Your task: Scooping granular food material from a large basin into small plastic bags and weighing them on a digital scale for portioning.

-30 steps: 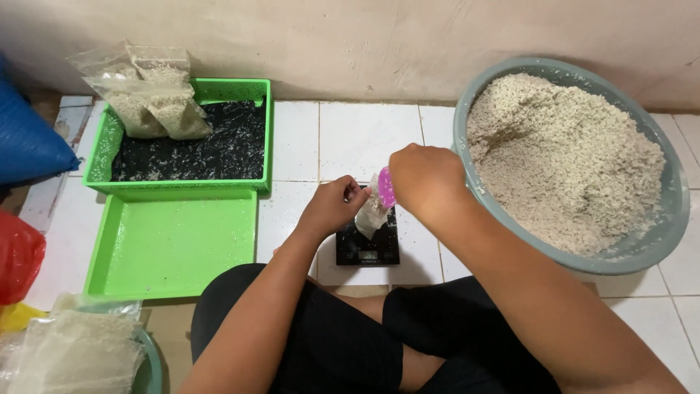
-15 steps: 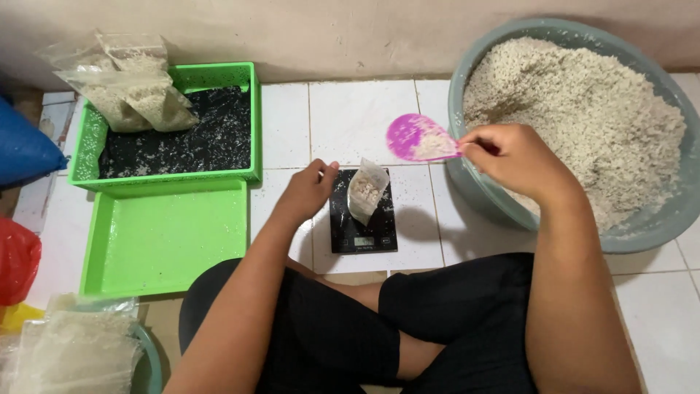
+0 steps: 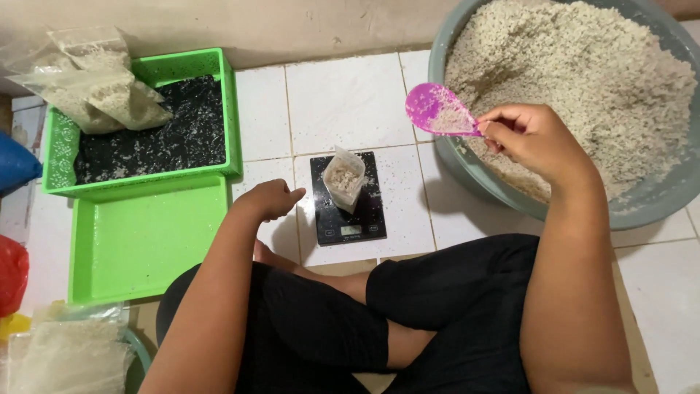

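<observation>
In the head view, the right hand (image 3: 536,138) sits right of centre in the upper half of the frame, fingers pinched around the handle of a flat, round pink plastic scoop (image 3: 440,109). The scoop is held roughly level, with a thin scatter of pale grains on its face, above the near rim of a large grey-green plastic basin (image 3: 467,175) that fills the upper right corner and is heaped with off-white grains.

The left hand (image 3: 270,198) lies just left of centre, fingers loosely curled and holding nothing, close beside but not touching a flat black digital kitchen scale (image 3: 350,215) on the white floor tiles. A small clear plastic pouch (image 3: 343,179), partly filled with grains, stands upright and open-mouthed on the scale platform.

At the upper left, a bright green perforated plastic basket (image 3: 230,109) with a black lining holds several filled clear plastic bags (image 3: 95,91) leaning over its far-left corner. Directly below it lies a shallow green plastic tray (image 3: 146,241). At the lower left corner, more clear bags of grains (image 3: 65,354) are piled. The person's crossed legs in black cloth occupy the bottom centre.
</observation>
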